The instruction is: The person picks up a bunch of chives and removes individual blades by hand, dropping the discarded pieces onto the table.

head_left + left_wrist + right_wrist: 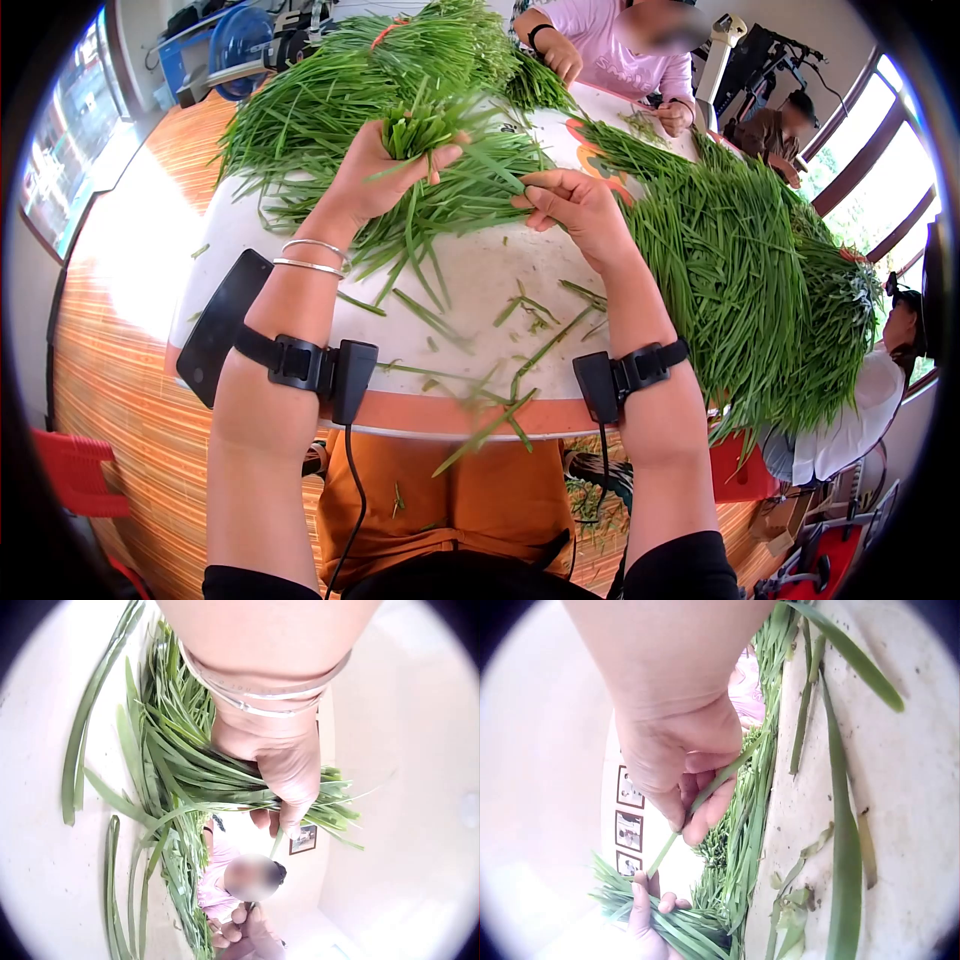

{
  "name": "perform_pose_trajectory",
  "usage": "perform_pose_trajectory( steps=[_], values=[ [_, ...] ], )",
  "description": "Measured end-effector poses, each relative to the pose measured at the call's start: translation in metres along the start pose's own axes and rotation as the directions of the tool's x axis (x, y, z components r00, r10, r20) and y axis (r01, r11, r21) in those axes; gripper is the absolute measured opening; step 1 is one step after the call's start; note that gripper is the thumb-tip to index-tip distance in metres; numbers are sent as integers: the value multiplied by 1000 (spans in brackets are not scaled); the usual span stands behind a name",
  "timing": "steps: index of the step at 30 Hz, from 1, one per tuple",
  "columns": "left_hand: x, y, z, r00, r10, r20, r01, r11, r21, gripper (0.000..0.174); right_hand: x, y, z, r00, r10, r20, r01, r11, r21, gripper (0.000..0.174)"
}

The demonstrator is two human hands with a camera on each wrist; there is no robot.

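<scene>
My left hand (372, 178) grips a bunch of garlic chives (420, 132) above the table, cut ends up and the long leaves trailing down. The left wrist view shows thumb and fingers wrapped round the bunch (225, 780). To the right, my right hand (583, 210) pinches one chive leaf (718, 780) between thumb and fingertips. In the right wrist view this leaf runs slantwise from the pinch to the bunch in my left hand (641, 915). Loose leaves and trimmed scraps (540, 355) lie on the white table (470, 275) below both hands.
A big chive pile (300, 125) covers the table's far left, and another pile (740, 290) lies along the right. A black phone (228, 325) sits at the left edge. Across the table, a person in pink (640, 60) handles chives; other people are at the right.
</scene>
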State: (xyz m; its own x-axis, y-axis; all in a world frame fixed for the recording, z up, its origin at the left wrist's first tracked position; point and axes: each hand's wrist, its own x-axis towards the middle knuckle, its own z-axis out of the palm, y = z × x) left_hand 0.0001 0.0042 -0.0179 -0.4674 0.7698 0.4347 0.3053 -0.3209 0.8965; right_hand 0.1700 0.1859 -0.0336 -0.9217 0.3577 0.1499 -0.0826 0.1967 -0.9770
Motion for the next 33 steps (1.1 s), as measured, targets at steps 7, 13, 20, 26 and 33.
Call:
perform_pose_trajectory(
  steps=[7, 13, 20, 26, 33],
  values=[
    [7, -8, -7, 917, 133, -376, -55, 976, 212, 23, 3, 6, -6, 989, 67, -130, -91, 977, -190, 20],
    [7, -11, -12, 808, 503, -307, -157, 686, 710, 17, 4, 7, -10, 969, 87, -233, -142, 962, -232, 17],
    [-1, -14, 6, 944, 309, 113, -314, 742, 592, 32, 2, -4, 11, 995, 26, -94, -44, 980, -194, 15],
    [-4, -12, 4, 999, 44, 5, -41, 861, 506, 48, 5, 4, 5, 995, -12, -101, -1, 992, -129, 15],
    [-1, -19, -1, 998, 65, 7, -56, 778, 626, 46, 1, 9, 0, 991, -40, -130, -61, 726, -685, 18]
  ],
)
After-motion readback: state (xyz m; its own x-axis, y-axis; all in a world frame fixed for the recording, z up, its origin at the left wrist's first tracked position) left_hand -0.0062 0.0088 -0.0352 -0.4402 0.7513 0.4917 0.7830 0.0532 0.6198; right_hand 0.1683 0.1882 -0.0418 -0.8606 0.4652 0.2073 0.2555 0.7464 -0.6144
